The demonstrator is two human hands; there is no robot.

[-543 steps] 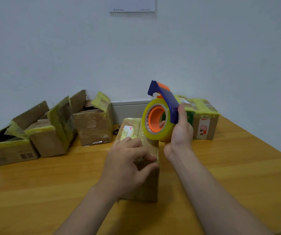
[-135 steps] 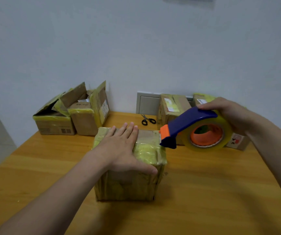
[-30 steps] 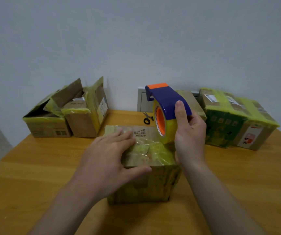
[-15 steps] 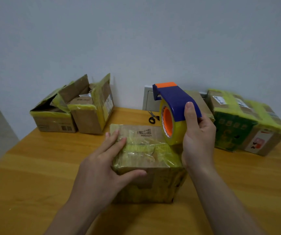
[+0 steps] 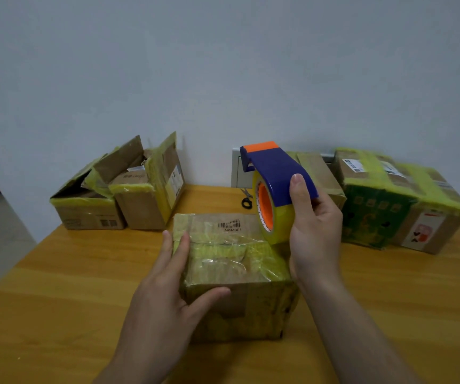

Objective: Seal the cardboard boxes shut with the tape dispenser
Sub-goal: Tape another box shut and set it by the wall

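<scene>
Right hand (image 5: 316, 236) grips the dispenser (image 5: 274, 173), thumb laid over its blue top and fingers curled behind the roll (image 5: 277, 225). It is held upright, orange end pointing away. The roll's lower rim sits at the far right of the box (image 5: 231, 261) top; contact or a small gap, cannot tell. This grip likely lines the tape up for a pull across the top. Left hand (image 5: 165, 295) is spread: fingers straight along the box's left top edge, thumb splayed onto the front face. Probable purpose: bracing, so the box does not slide or turn under the tape's drag. The box stands mid-bench (image 5: 57, 273), nearest the person, its top and sides already covered in wrinkled yellowish tape, a barcode label (image 5: 230, 225) at the far edge. Judgement: this box is nearly sealed, perhaps one more strip. Far left, by the wall, two open boxes (image 5: 118, 200) stand with flaps up, not yet sealed. Far right, taped boxes (image 5: 406, 200) sit grouped, apparently finished. Scissors (image 5: 247, 202) lie behind the box, unused.
</scene>
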